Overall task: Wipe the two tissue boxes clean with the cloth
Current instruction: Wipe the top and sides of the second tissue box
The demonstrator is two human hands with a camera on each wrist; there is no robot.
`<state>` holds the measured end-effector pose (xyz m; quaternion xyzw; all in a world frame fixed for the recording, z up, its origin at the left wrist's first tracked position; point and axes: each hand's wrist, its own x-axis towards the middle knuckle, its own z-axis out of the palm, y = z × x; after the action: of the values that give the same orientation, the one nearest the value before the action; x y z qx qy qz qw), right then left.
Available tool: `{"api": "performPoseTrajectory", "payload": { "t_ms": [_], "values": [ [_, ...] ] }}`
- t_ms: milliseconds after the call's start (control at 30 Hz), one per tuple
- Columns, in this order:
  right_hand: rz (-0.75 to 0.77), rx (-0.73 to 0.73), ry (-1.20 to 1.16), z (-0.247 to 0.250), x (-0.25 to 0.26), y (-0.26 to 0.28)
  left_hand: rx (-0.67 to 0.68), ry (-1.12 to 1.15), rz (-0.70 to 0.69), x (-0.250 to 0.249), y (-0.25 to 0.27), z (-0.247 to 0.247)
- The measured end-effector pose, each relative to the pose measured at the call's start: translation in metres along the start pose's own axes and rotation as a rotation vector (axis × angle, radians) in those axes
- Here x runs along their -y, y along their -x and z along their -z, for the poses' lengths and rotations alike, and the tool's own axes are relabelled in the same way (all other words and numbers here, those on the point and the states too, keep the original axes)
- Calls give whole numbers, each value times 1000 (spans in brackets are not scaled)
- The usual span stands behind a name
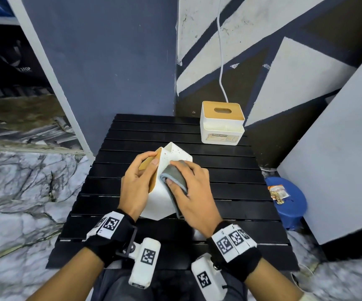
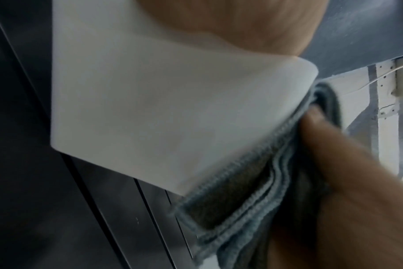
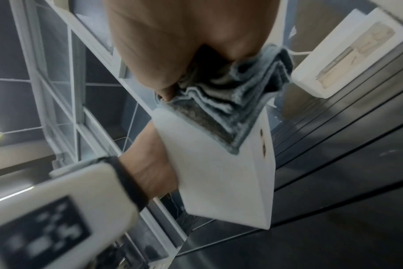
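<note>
A white tissue box (image 1: 160, 200) with a wooden lid is tipped over the middle of the black slatted table (image 1: 230, 187). My left hand (image 1: 140, 181) grips it by the lid side. My right hand (image 1: 185, 185) holds a folded grey cloth (image 1: 174, 178) and presses it on the box's white side. The left wrist view shows the white box (image 2: 150, 112) with the cloth (image 2: 249, 189) at its edge. From the right wrist, the cloth (image 3: 221, 103) lies on the box (image 3: 219, 172). A second white tissue box (image 1: 221, 123) with a wooden lid stands upright at the table's far right.
A white cable (image 1: 221, 61) hangs down the patterned wall behind the second box. A blue stool (image 1: 286, 203) with a snack packet (image 1: 278, 193) on it stands right of the table. Marble floor (image 1: 19, 187) lies to the left.
</note>
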<state>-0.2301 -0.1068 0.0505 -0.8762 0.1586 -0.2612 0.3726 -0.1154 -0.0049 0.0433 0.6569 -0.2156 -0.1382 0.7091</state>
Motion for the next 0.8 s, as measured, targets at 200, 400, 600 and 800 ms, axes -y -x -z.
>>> {"api": "performPoseTrajectory", "payload": {
  "t_ms": [200, 400, 600, 800],
  "values": [
    [78, 28, 37, -6, 12, -4, 31, 34, 14, -5, 0, 2],
    [-7, 5, 57, -1, -15, -38, -2, 17, 31, -2, -1, 2],
    [-12, -22, 38, 1, -19, -10, 6, 2, 44, -5, 0, 2],
    [-2, -20, 54, -2, -22, -41, 45, 4, 34, -7, -1, 2]
  ]
}}
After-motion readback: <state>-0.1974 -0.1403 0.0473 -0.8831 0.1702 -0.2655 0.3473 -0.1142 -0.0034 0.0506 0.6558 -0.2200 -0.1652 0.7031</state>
